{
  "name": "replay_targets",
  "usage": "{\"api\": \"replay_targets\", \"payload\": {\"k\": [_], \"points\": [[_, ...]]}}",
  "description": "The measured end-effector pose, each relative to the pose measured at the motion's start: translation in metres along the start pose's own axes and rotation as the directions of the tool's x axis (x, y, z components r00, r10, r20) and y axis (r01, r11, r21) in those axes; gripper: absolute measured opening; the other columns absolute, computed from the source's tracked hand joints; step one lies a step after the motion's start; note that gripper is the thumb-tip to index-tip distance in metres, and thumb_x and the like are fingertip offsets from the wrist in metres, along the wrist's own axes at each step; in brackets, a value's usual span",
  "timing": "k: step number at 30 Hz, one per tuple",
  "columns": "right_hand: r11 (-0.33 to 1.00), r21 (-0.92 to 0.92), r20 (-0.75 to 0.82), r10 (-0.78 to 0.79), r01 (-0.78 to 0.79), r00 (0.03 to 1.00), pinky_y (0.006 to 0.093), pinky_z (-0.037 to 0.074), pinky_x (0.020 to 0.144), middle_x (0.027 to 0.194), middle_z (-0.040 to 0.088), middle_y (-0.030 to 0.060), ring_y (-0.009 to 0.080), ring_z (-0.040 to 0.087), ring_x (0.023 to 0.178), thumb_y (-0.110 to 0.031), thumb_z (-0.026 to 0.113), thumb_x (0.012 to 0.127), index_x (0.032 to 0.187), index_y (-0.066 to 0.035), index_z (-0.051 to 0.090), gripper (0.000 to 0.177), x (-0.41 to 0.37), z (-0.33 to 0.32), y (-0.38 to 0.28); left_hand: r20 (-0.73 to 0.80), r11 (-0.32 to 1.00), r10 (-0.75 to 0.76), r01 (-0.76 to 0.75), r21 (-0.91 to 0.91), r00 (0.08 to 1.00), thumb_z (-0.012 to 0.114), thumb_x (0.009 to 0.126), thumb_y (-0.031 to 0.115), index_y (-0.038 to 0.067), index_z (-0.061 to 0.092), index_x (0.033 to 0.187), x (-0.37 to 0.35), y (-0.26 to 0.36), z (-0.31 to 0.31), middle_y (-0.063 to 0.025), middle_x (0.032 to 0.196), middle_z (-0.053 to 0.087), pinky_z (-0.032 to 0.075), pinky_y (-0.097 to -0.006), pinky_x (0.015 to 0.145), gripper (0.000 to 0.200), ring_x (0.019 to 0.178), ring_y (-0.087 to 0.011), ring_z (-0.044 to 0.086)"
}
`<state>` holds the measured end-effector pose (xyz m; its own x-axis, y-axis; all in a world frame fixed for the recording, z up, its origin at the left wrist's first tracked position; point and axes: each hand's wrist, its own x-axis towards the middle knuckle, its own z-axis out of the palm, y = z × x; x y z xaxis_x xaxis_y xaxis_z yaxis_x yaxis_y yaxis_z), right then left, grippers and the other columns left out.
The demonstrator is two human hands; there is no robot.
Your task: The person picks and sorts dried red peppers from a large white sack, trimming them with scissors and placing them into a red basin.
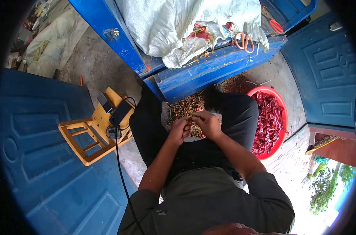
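My left hand (180, 131) is closed in a pinch, low between my knees. My right hand (207, 123) is also pinched, its fingertips meeting those of the left. Between them is a small brownish-red piece that looks like a dried chili (191, 117), mostly covered by the fingers. Below the hands, stems and red bits (183, 105) are scattered. Right of my right knee stands a red basin (285, 117), heaped with dark red dried chilies (269, 123).
A blue bench or cart (221, 70) ahead bears a white woven sack (158, 27), orange-handled scissors (244, 42) and a red-handled tool (276, 26). On the left, a wooden stool (84, 143) lies tipped, with black boxes and a cable (121, 172). Blue doors (40, 129) flank both sides.
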<state>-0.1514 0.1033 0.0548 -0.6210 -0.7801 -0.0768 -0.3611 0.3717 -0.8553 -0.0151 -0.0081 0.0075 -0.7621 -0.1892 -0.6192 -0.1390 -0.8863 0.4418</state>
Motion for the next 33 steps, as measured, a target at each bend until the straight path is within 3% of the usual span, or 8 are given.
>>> {"api": "replay_targets", "payload": {"k": [1,4,10,17,22,26,31,33], "points": [[0.995,0.093,0.050,0.042,-0.047,0.998,0.0295,0.053,0.068,0.091,0.071,0.0079,0.0142,0.068,0.077,-0.018,0.072,0.091,0.104,-0.001,0.072,0.022,0.000,0.002,0.007,-0.007,1.000,0.001,-0.001,0.005,1.000,0.045,0.100,0.018,0.007,0.060,0.102,0.000,0.000,0.000,0.0044,0.069,0.046,0.031,-0.0244,0.043,0.018,0.048,-0.0057,0.038],[0.959,0.205,0.152,0.164,-0.194,0.975,0.0331,0.053,0.072,0.092,0.072,0.0124,0.0195,0.068,0.082,-0.026,0.074,0.089,0.103,-0.002,0.071,0.028,0.006,0.004,0.018,0.004,1.000,-0.013,0.013,0.002,1.000,0.045,0.100,0.019,0.008,0.059,0.103,0.000,0.000,-0.003,0.0042,0.071,0.046,0.032,-0.0245,0.044,0.018,0.049,-0.0061,0.038],[0.959,0.054,0.256,0.257,-0.279,0.932,0.0346,0.051,0.065,0.083,0.070,0.0112,0.0194,0.067,0.072,-0.027,0.075,0.088,0.094,-0.001,0.070,0.028,0.012,-0.012,0.002,0.000,0.999,-0.015,0.015,0.033,1.000,0.046,0.099,0.018,0.007,0.058,0.101,-0.004,0.004,0.008,0.0031,0.071,0.047,0.032,-0.0242,0.045,0.015,0.050,-0.0066,0.038],[0.999,0.038,0.178,0.026,-0.033,0.984,0.0358,0.049,0.062,0.077,0.066,0.0111,0.0203,0.064,0.066,-0.021,0.074,0.088,0.088,-0.002,0.070,0.019,0.023,-0.030,-0.007,0.096,1.000,0.014,-0.014,0.009,0.995,0.049,0.098,0.017,0.007,0.058,0.097,0.004,0.010,0.015,0.0048,0.067,0.047,0.032,-0.0235,0.044,0.013,0.047,-0.0052,0.039],[0.977,0.153,0.207,0.112,-0.145,0.972,0.0266,0.050,0.062,0.080,0.067,0.0050,0.0092,0.063,0.071,-0.017,0.073,0.090,0.091,-0.003,0.070,0.015,0.029,-0.026,-0.002,0.064,1.000,0.022,-0.023,0.010,0.998,0.052,0.096,0.017,0.006,0.060,0.098,0.006,0.017,0.017,0.0047,0.065,0.048,0.031,-0.0219,0.042,0.013,0.045,-0.0045,0.039],[0.646,0.471,0.455,0.406,-0.601,0.792,0.0241,0.051,0.063,0.080,0.065,0.0023,0.0078,0.061,0.070,-0.019,0.073,0.091,0.095,-0.005,0.067,0.016,0.037,-0.034,0.005,0.055,0.996,0.075,-0.073,-0.045,0.996,0.053,0.095,0.014,0.004,0.062,0.102,0.003,0.018,0.020,0.0036,0.065,0.050,0.031,-0.0203,0.040,0.015,0.043,-0.0041,0.039],[0.206,0.697,0.579,0.405,-0.687,0.708,0.0238,0.053,0.063,0.084,0.066,0.0024,0.0102,0.062,0.069,-0.018,0.069,0.094,0.101,-0.006,0.065,0.015,0.032,-0.027,0.014,0.110,0.988,0.156,-0.157,-0.003,0.982,0.052,0.097,0.018,0.002,0.059,0.113,0.007,0.027,0.026,0.0033,0.069,0.049,0.033,-0.0220,0.045,0.024,0.048,-0.0045,0.039],[-0.133,0.812,0.578,0.317,-0.568,0.752,0.0239,0.054,0.064,0.088,0.068,0.0037,0.0108,0.063,0.071,-0.017,0.065,0.097,0.102,-0.005,0.065,0.013,0.029,-0.018,0.014,0.119,0.987,0.150,-0.156,0.044,0.981,0.050,0.097,0.016,0.001,0.059,0.112,0.009,0.031,0.027,0.0035,0.068,0.049,0.032,-0.0212,0.045,0.023,0.049,-0.0041,0.039]]}}
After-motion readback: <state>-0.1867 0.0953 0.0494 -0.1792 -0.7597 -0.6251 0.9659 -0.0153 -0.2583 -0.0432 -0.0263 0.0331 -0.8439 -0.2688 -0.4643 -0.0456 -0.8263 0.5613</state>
